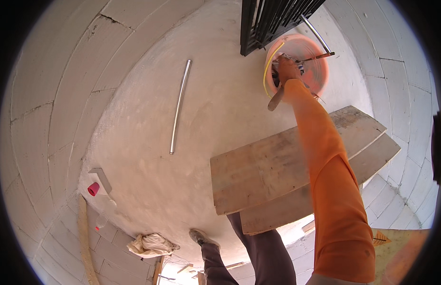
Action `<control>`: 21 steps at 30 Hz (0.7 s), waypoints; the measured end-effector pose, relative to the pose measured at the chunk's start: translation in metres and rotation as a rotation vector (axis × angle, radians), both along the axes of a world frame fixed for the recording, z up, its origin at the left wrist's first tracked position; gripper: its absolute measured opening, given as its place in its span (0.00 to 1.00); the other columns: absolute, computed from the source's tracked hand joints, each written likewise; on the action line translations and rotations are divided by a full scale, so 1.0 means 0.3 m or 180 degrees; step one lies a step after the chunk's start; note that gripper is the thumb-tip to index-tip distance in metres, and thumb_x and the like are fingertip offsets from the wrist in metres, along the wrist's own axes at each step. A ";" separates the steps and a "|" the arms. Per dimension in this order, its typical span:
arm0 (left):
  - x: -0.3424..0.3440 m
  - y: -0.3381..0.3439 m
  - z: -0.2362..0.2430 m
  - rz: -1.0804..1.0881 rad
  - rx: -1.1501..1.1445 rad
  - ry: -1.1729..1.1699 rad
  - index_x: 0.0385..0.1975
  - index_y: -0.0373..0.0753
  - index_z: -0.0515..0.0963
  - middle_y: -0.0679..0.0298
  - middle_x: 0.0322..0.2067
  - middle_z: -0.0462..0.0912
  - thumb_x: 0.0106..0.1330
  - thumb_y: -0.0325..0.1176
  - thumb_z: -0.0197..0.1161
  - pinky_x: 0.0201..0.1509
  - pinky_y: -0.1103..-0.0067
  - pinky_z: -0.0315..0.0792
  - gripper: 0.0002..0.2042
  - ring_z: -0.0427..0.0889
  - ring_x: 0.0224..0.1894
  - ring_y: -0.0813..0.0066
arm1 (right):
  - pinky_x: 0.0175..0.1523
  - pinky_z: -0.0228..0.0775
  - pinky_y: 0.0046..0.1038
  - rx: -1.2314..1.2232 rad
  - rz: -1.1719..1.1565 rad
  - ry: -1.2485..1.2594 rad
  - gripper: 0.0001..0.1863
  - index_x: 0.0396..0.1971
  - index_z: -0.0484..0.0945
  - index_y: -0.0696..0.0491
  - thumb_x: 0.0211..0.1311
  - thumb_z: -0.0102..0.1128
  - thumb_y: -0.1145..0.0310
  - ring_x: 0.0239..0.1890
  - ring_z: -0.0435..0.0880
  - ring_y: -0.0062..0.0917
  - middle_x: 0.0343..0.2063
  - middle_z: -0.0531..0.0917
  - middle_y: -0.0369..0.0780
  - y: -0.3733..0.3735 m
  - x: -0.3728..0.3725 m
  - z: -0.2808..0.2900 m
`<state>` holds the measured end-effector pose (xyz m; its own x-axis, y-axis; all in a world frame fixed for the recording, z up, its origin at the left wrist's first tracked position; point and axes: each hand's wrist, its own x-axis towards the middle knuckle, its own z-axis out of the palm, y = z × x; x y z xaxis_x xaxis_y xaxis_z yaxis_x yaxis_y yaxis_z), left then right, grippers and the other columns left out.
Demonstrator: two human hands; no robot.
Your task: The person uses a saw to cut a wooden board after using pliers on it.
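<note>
Pale floor (135, 128), block walls (73, 95) | right grip (288, 70) down inside pink bucket (318, 78), which surrounds it; fingers hidden, cannot tell whether closed | brown handle (276, 99) juts just bodyward of grip | judged best: feel slowly, wrist off handle and rim

One bucket (318, 78), two boards (258, 178), one hand (289, 69)

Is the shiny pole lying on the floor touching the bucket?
Apart: the head view plainly shows floor between the pole and the bucket.
</note>
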<state>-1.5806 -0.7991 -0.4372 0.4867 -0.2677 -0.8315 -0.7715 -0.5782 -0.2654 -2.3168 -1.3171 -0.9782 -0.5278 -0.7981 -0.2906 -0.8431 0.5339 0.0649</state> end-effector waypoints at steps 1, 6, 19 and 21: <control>-0.036 -0.005 0.016 0.0215 -0.0024 0.0004 0.52 0.43 0.81 0.60 0.46 0.87 0.74 0.33 0.64 0.57 0.71 0.78 0.10 0.84 0.53 0.64 | 0.54 0.79 0.44 -0.0125 -0.0023 0.0013 0.13 0.49 0.79 0.54 0.70 0.52 0.66 0.50 0.87 0.44 0.48 0.85 0.48 -0.006 -0.001 0.054; 0.082 0.125 0.033 0.0039 -0.0401 0.0438 0.62 0.42 0.74 0.60 0.46 0.87 0.75 0.38 0.63 0.50 0.72 0.78 0.19 0.85 0.49 0.68 | 0.44 0.80 0.40 -0.1911 -0.0419 0.0009 0.10 0.40 0.86 0.50 0.69 0.56 0.69 0.40 0.89 0.41 0.37 0.88 0.48 0.124 -0.267 0.386; 0.047 0.412 0.086 0.1644 -0.2071 0.0993 0.59 0.34 0.72 0.54 0.39 0.87 0.68 0.35 0.70 0.41 0.73 0.83 0.23 0.89 0.37 0.64 | 0.67 0.76 0.34 -0.3541 -0.1221 -0.3355 0.15 0.51 0.75 0.64 0.75 0.59 0.68 0.56 0.80 0.31 0.52 0.80 0.46 0.581 0.879 1.679; 0.134 0.394 0.084 0.1728 -0.2086 0.1082 0.57 0.35 0.74 0.54 0.42 0.87 0.69 0.38 0.69 0.45 0.73 0.83 0.21 0.89 0.41 0.66 | 0.68 0.73 0.36 -0.3104 -0.1400 -0.3885 0.16 0.51 0.75 0.64 0.75 0.57 0.66 0.58 0.79 0.33 0.53 0.79 0.48 0.736 1.130 1.808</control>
<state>-1.5405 -0.6810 -0.4121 0.4404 -0.5424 -0.7154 -0.3264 -0.8391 0.4352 -1.9778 -1.0961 -0.4359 -0.5999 -0.7781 -0.1864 0.0844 0.1702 -0.9818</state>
